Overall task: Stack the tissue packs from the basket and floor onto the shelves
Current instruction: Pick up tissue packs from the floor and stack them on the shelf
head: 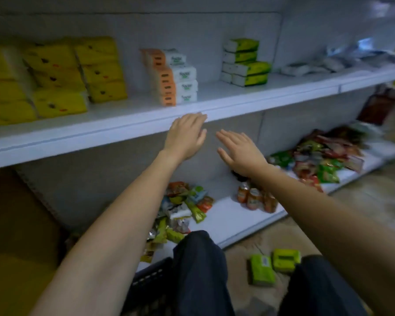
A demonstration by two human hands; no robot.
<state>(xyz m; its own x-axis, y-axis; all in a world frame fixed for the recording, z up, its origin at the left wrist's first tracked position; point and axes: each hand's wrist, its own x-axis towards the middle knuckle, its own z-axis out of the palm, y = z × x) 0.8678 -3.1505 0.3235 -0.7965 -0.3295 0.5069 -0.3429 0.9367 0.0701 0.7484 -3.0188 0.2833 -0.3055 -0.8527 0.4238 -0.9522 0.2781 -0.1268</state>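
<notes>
Both hands were empty, with fingers straight and loosely spread. The left hand [187, 135] was palm down, its fingertips at the front edge of the upper shelf [271, 95]; contact with the edge could not be made out. The right hand [240, 151] was just beside it, apart from it, slightly lower and in front of the shelf's back panel. On the upper shelf, from left to right, there was a large block of yellow tissue packs [55, 78] in several leaning stacks, then a stack of orange-and-white tissue packs [171, 78], then a stack of green-and-white tissue packs [246, 62], and at the far right blurred grey-white packs [317, 65] lying flat. Two green tissue packs [261, 269] lay side by side on the floor [244, 249], between the person's knees in dark trousers [198, 270]. A dark slatted basket [151, 283] stood at the bottom edge of the view beside the left knee, its contents hidden. The lower shelf [233, 220] held a loose heap of snack packets [183, 206], a cluster of small orange bottles [253, 197] partly behind the right forearm, and farther right a bigger heap of red and green packets [324, 156].
</notes>
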